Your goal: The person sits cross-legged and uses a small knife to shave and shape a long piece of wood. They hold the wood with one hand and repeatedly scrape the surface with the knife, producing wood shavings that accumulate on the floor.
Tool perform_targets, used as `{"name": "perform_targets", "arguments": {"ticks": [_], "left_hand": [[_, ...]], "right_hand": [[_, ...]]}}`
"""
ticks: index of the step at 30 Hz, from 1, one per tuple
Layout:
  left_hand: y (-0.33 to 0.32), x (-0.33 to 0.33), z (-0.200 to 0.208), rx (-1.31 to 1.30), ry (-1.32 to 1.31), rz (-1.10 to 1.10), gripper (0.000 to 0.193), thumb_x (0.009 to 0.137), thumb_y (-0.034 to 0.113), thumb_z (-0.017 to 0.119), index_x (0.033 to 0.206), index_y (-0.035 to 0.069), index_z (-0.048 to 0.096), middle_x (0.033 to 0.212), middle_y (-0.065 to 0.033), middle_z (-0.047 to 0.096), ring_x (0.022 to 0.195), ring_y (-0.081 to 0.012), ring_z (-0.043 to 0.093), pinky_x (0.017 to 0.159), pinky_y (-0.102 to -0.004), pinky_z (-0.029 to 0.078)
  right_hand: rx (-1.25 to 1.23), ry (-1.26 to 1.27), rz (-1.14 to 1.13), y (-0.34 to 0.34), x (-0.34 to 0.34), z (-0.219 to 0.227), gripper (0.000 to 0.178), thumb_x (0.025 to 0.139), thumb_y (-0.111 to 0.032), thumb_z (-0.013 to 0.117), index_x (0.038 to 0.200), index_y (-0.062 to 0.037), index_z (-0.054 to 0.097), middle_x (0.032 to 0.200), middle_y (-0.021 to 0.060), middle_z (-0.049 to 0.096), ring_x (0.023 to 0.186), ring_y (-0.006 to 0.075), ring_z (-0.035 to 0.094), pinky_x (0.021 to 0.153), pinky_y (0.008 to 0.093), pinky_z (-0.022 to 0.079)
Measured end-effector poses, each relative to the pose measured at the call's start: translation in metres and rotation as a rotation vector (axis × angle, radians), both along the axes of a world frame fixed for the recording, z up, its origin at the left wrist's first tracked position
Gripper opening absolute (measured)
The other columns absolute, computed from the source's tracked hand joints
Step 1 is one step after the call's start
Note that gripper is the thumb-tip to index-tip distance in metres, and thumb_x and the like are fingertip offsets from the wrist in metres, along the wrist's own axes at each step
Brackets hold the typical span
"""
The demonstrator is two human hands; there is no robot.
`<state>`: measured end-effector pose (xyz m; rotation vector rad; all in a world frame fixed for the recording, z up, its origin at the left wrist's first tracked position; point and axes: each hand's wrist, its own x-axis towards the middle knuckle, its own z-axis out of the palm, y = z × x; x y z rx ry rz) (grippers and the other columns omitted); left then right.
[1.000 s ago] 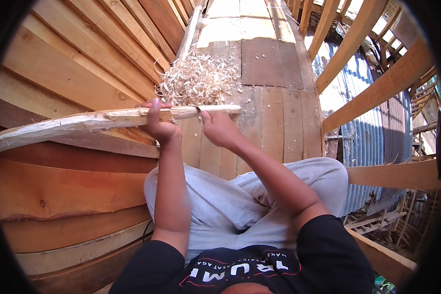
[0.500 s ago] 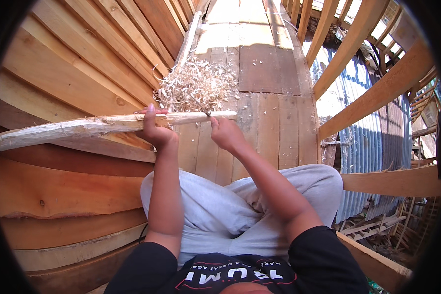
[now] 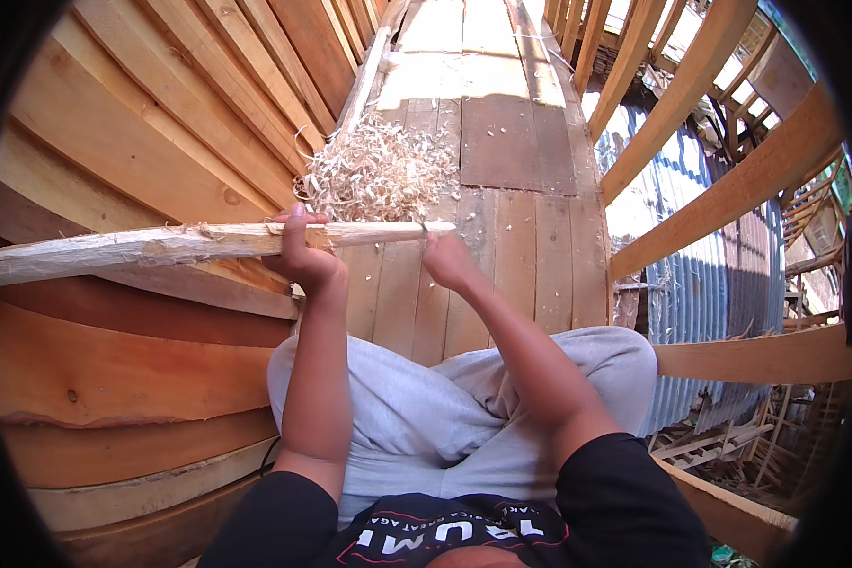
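A long, pale stripped wooden pole (image 3: 161, 248) runs across in front of me, from the left rim to a thinner shaved end. My left hand (image 3: 305, 248) grips it from below, with the thumb up against its near side and the fingertips showing beyond it. Close to the pole's right tip, my right hand (image 3: 452, 261) is closed on a knife (image 3: 425, 228). Only a small dark bit of the blade shows, lying across the wood; the handle is hidden in the fist.
Beyond the pole, curly wood shavings (image 3: 379, 170) lie heaped on the plank floor (image 3: 516, 246). A board wall (image 3: 142, 364) rises close on my left. Slanted wooden rails (image 3: 729, 185) stand on the right, with corrugated metal sheets (image 3: 691, 284) below. My crossed legs (image 3: 417, 407) are under my arms.
My right hand has slid a little to the right along the pole with the knife, closer to the tip. The left hand keeps its hold in nearly the same place.
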<state>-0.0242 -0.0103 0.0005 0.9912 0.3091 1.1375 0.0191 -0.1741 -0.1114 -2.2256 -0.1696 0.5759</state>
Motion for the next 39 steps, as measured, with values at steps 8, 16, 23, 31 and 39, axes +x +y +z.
{"name": "perform_targets", "arguments": {"ticks": [8, 16, 23, 31, 39], "left_hand": [[0.000, 0.001, 0.003, 0.011, 0.011, -0.010, 0.014, 0.076, 0.002, 0.065, 0.077, 0.004, 0.051, 0.068, -0.0054, 0.054, 0.056, -0.0191, 0.059, 0.064, -0.0326, 0.050], [0.005, 0.001, -0.003, -0.029, -0.035, -0.125, 0.016, 0.075, 0.003, 0.066, 0.082, 0.005, 0.051, 0.071, -0.0059, 0.055, 0.059, -0.0196, 0.059, 0.066, -0.0326, 0.050], [0.007, 0.002, -0.001, 0.018, -0.016, -0.073, 0.015, 0.075, 0.003, 0.065, 0.080, 0.006, 0.051, 0.071, -0.0059, 0.054, 0.059, -0.0185, 0.058, 0.064, -0.0329, 0.050], [0.005, 0.001, 0.003, -0.036, -0.002, -0.023, 0.016, 0.076, 0.005, 0.066, 0.081, 0.006, 0.051, 0.064, -0.0057, 0.053, 0.057, -0.0192, 0.057, 0.065, -0.0321, 0.050], [-0.004, 0.007, 0.004, 0.009, 0.042, -0.064, 0.013, 0.079, 0.009, 0.063, 0.083, 0.007, 0.051, 0.064, -0.0059, 0.053, 0.060, -0.0212, 0.058, 0.071, -0.0368, 0.050]], "right_hand": [[0.184, 0.096, -0.060, 0.013, -0.015, 0.039, 0.054, 0.103, -0.034, 0.032, 0.090, 0.0112, 0.059, 0.084, 0.0321, 0.064, 0.077, 0.0453, 0.063, 0.072, 0.0484, 0.048], [-0.001, 0.270, -0.191, -0.025, 0.014, -0.017, 0.057, 0.103, -0.034, 0.031, 0.084, 0.0120, 0.059, 0.092, 0.0353, 0.063, 0.087, 0.0492, 0.062, 0.082, 0.0530, 0.046], [0.189, -0.289, 0.073, 0.025, -0.019, 0.024, 0.056, 0.104, -0.039, 0.031, 0.079, 0.0050, 0.054, 0.072, 0.0204, 0.063, 0.051, 0.0310, 0.055, 0.042, 0.0412, 0.041], [0.063, 0.188, -0.099, 0.000, 0.001, 0.017, 0.056, 0.103, -0.037, 0.033, 0.083, 0.0101, 0.058, 0.085, 0.0327, 0.061, 0.081, 0.0457, 0.060, 0.073, 0.0503, 0.045], [-0.056, 0.212, -0.223, -0.029, 0.016, -0.044, 0.054, 0.102, -0.036, 0.035, 0.091, 0.0101, 0.062, 0.091, 0.0320, 0.065, 0.091, 0.0462, 0.063, 0.082, 0.0519, 0.047]]}}
